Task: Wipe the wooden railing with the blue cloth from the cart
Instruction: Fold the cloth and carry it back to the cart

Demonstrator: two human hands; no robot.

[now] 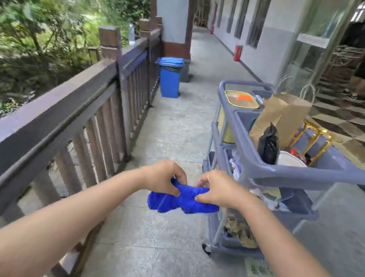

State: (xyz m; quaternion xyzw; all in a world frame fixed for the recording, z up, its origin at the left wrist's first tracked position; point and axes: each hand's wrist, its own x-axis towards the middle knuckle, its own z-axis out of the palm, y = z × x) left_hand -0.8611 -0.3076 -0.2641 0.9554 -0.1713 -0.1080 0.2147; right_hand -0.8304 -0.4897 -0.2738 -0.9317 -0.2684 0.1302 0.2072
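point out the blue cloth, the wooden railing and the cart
blue cloth point(181, 201): head view, middle of the bunched cloth
wooden railing point(45, 115): head view, top rail
cart point(313, 174): head view, front rim of top tray

Blue cloth point(183, 200): we see it bunched, held mid-air | wooden railing point(44, 122): dark brown, left | cart point(289, 178): grey-blue, tiered, right.

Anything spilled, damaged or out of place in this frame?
Nothing stands out. Both hands, left and right, hold the bunched blue cloth between the wooden railing and the cart, which is cluttered but upright.
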